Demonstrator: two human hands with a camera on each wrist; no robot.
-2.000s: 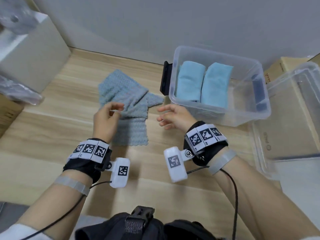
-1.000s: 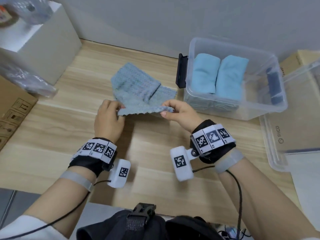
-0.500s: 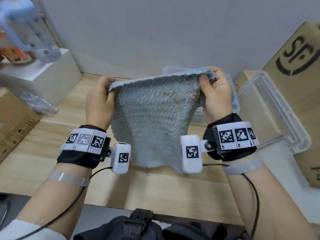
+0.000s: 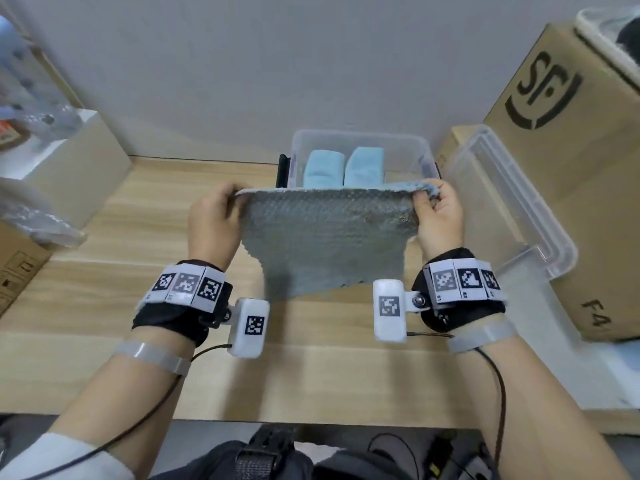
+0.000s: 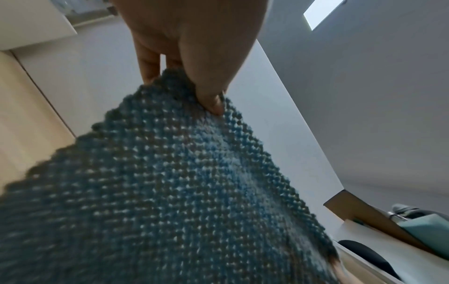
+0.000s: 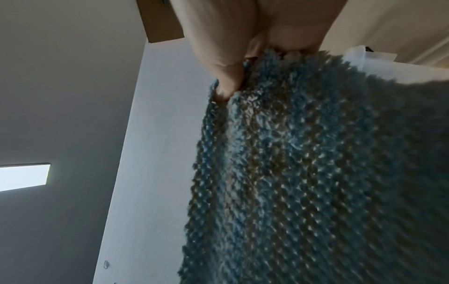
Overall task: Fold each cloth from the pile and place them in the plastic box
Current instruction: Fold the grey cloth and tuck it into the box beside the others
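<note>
A grey-blue knitted cloth (image 4: 325, 240) hangs spread out in the air above the wooden table (image 4: 104, 258). My left hand (image 4: 213, 221) pinches its top left corner and my right hand (image 4: 438, 216) pinches its top right corner. The left wrist view shows the thumb and fingers of the left hand (image 5: 194, 76) clamped on the cloth (image 5: 170, 192); the right wrist view shows the right hand (image 6: 233, 76) gripping the cloth (image 6: 316, 182) the same way. Behind the cloth stands the clear plastic box (image 4: 360, 140) with two folded light-blue cloths (image 4: 344, 166) side by side inside.
A clear plastic lid (image 4: 509, 209) lies to the right of the box. A large cardboard box (image 4: 568, 140) stands at the far right. A white box (image 4: 65, 161) and crumpled plastic wrap (image 4: 31, 216) sit at the left.
Both hands picked the cloth up off the table by one edge, lifted it and stretched it out flat in the air. Since half a second ago the hands have moved slightly apart.
</note>
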